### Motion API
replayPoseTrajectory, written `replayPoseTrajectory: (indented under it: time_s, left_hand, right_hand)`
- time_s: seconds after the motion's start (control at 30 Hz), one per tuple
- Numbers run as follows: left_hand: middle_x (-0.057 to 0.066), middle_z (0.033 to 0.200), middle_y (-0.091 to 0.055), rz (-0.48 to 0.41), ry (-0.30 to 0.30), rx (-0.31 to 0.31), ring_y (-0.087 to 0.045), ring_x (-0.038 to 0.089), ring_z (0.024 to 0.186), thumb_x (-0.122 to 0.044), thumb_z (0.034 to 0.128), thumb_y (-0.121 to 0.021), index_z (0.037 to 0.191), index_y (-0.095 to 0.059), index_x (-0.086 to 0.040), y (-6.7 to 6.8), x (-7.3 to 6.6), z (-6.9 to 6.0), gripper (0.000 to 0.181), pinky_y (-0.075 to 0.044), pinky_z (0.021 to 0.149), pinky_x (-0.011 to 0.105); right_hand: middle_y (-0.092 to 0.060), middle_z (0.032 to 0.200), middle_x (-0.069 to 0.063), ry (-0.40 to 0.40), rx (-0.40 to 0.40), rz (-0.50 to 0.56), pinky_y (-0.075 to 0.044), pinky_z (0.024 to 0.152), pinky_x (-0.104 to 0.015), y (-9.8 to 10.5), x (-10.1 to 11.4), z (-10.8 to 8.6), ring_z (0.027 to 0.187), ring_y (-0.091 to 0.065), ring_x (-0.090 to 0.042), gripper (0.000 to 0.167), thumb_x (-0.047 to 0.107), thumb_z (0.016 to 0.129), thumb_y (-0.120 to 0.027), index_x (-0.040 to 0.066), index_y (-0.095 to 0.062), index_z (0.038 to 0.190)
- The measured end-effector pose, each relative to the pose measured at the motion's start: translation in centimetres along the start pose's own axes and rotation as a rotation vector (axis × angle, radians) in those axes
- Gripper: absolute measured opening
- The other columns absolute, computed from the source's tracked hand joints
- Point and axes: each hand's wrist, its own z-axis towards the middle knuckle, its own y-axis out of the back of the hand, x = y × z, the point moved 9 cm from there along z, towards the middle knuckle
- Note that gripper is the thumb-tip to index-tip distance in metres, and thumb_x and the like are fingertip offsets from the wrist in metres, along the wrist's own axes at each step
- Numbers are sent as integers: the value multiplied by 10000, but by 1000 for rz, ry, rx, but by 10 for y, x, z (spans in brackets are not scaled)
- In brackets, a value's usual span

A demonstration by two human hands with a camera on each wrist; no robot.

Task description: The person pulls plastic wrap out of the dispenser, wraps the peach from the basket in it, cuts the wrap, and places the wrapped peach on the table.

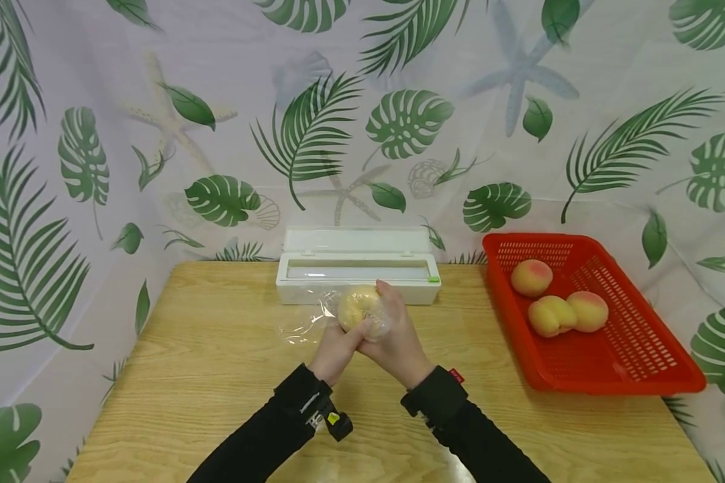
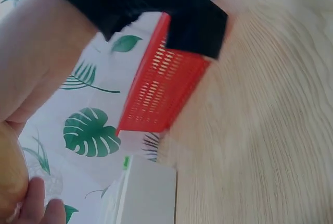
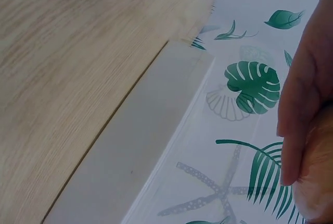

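A yellow peach (image 1: 358, 303) is held up by both hands in front of the white cling film dispenser. Clear cling film (image 1: 305, 320) covers part of the peach and trails off to its left. My left hand (image 1: 333, 352) grips the peach from below, its thumb on the fruit. The right hand (image 1: 399, 341) curls round the peach's right side, fingers behind it. In the right wrist view the wrapped peach (image 3: 316, 169) shows at the right edge beside the fingers (image 3: 294, 125). Only a slice of the peach (image 2: 10, 174) appears in the left wrist view.
The dispenser (image 1: 362, 292), lid raised and a green slider at its right end, stands at the table's back edge. To the right, a red basket (image 1: 580, 382) holds 3 peaches (image 1: 532, 278). A leaf-print cloth (image 1: 399, 181) hangs behind the wooden table (image 1: 217, 335).
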Motion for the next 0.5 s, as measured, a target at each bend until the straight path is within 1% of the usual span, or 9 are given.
replayPoseTrajectory:
  time_s: [0.1, 0.17, 0.23, 0.3, 0.33, 0.37, 0.43, 0.47, 0.5]
  left_hand:
    - [143, 1174, -483, 55, -28, -28, -482, 191, 1025, -147, 849, -585, 1252, -341, 7, 3, 1, 1, 496, -399, 862, 315]
    - [142, 1189, -470, 79, -49, -28, -476, 197, 1043, -150, 840, -601, 1265, -309, -21, 4, -1, 2, 532, -396, 870, 311]
    - [134, 1158, -491, 77, -52, -23, -499, 182, 1002, -152, 825, -617, 1252, -341, -29, 7, -2, 3, 523, -416, 841, 301]
    - [119, 1117, -504, 56, -31, -13, -522, 154, 941, -149, 824, -608, 1238, -361, -18, 11, -2, 5, 499, -435, 804, 289]
    - [117, 1099, -505, 26, -16, -5, -531, 144, 914, -140, 827, -596, 1231, -366, -5, 12, -2, 5, 484, -444, 791, 291]
    - [116, 1076, -510, -5, 4, 6, -538, 138, 884, -130, 832, -578, 1220, -379, 11, 14, -2, 5, 458, -453, 780, 304]
    - [106, 1036, -520, -48, 47, 30, -552, 128, 834, -125, 839, -543, 1211, -393, 31, 16, -1, 5, 430, -465, 755, 313]
    - [98, 1023, -519, -58, 63, 41, -553, 124, 823, -130, 840, -531, 1215, -388, 38, 16, -1, 5, 435, -467, 746, 313]
    - [94, 1012, -519, -68, 73, 52, -554, 126, 814, -132, 841, -525, 1218, -380, 40, 16, -1, 5, 439, -469, 735, 315]
  right_hand:
    - [-342, 1207, -232, -4, 21, -32, -409, 863, -414, -5, -1, -1, 1047, -440, -314, 975, 67, 521, -842, -35, -238, 1279]
    - [-310, 1241, -238, -13, 61, -8, -392, 880, -427, -7, -3, -2, 1079, -419, -323, 974, 69, 545, -825, -43, -214, 1295]
    - [-242, 1318, -234, -34, 139, 57, -349, 918, -450, -9, -4, -3, 1166, -345, -325, 991, 70, 588, -793, -26, -163, 1347]
    - [-155, 1390, -208, -63, 222, 187, -281, 961, -471, -9, -6, -5, 1248, -238, -307, 987, 32, 645, -740, 7, -93, 1389]
    - [-111, 1411, -212, -77, 253, 263, -234, 981, -487, -6, -2, -5, 1275, -179, -316, 958, -9, 678, -700, -5, -63, 1393]
    - [-80, 1427, -205, -79, 266, 355, -189, 995, -501, -3, -1, -5, 1294, -128, -311, 913, 15, 731, -669, -10, -44, 1396]
    - [-42, 1434, -218, -97, 260, 567, -112, 1005, -525, 3, -2, -7, 1305, -60, -320, 805, 16, 818, -579, -30, -15, 1391]
    - [-44, 1434, -220, -122, 246, 667, -92, 1006, -528, 5, -4, -7, 1305, -59, -323, 752, 37, 854, -543, -32, -19, 1389]
    - [-44, 1434, -222, -150, 234, 743, -83, 1005, -531, 7, -7, -7, 1304, -51, -328, 708, 88, 891, -510, -35, -22, 1388]
